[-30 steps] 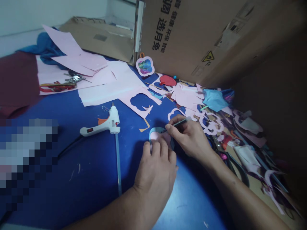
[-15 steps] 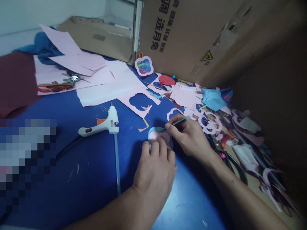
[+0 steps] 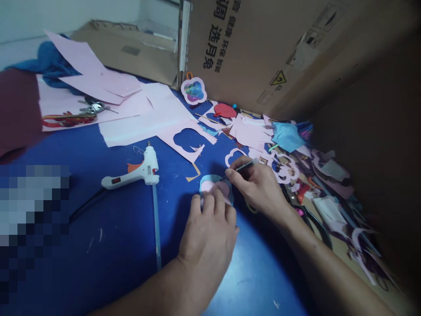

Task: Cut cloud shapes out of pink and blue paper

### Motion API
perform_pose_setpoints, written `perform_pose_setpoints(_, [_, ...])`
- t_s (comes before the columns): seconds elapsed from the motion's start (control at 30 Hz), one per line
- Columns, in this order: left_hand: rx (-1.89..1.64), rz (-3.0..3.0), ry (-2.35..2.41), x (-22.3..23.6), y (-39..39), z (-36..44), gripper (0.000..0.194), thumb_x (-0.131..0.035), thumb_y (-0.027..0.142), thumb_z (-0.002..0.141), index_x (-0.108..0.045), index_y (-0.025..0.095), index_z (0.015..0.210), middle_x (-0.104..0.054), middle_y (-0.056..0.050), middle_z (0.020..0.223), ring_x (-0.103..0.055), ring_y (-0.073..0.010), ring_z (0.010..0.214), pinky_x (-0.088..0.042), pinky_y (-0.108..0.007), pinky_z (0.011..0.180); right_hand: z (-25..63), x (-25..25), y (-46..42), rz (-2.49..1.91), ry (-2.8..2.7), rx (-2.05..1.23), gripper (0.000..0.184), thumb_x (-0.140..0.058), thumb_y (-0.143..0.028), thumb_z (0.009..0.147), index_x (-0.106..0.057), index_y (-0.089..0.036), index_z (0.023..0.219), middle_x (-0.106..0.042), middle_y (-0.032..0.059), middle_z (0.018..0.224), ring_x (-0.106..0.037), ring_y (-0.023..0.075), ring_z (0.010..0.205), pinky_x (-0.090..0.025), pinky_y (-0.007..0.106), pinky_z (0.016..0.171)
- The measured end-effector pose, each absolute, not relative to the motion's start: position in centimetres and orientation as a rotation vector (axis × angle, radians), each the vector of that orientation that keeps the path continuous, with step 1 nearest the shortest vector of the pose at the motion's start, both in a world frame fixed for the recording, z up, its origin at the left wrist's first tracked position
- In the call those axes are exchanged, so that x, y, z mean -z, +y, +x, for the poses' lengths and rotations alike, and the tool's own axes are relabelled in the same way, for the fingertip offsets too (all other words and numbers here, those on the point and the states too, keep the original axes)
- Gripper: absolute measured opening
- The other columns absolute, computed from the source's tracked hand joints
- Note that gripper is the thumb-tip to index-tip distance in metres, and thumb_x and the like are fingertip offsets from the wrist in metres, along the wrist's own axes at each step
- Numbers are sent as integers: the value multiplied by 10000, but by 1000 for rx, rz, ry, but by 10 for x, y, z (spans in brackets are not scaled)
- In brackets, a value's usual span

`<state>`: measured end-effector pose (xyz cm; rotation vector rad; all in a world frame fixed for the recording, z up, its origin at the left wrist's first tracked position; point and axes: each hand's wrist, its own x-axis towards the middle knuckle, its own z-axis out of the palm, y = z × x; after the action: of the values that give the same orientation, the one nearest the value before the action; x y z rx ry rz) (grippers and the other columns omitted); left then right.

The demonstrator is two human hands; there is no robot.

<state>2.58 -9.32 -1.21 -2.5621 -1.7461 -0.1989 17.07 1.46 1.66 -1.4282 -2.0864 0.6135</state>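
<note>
Head view: hold it flat, go slow

Pink scalloped cutout (image 3: 208, 186) sits on a light-blue piece (image 3: 211, 177), centre of frame. Left hand (image 3: 208, 226) presses down on it, fingers slightly apart; right hand (image 3: 261, 186) pinches a dark pen (image 3: 244, 167). I'd press evenly and hug the pink edge.

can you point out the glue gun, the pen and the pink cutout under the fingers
Glue gun (image 3: 150, 170): head view, on its white body.
Pen (image 3: 244, 166): head view, on its dark barrel.
Pink cutout (image 3: 207, 186): head view, on its uncovered upper part.
</note>
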Motion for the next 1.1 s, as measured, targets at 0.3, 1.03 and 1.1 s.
perform_pose_setpoints(0.3, [215,-2579,-1758,12,-93,25,510,-604,502,1030,-705,187,1418,-622,-214,1551,-603,-398,1284,-494,-554,985,172,-18,15,-1453,-2079,-622,164,-655,-352,971,-683,-211,891,-646,-35,604,-544,138,488,-370,276,504])
perform_pose_setpoints(1.03, [184,-2567,-1738,11,-93,26,529,-578,466,1049,-685,143,1453,-651,-235,1492,-602,-392,1272,-472,-537,990,172,-21,-6,-1256,-2281,-659,240,-504,-363,1114,-709,-238,1111,-810,32,959,-730,182,759,-524,292,728])
perform_pose_setpoints(1.1, [189,-2565,-1751,12,-93,26,524,-586,480,1047,-698,149,1437,-669,-223,1472,-602,-389,1280,-465,-533,1008,173,-19,-13,-1265,-2354,-615,256,-481,-369,1121,-704,-243,1127,-813,38,965,-736,192,773,-528,301,750])
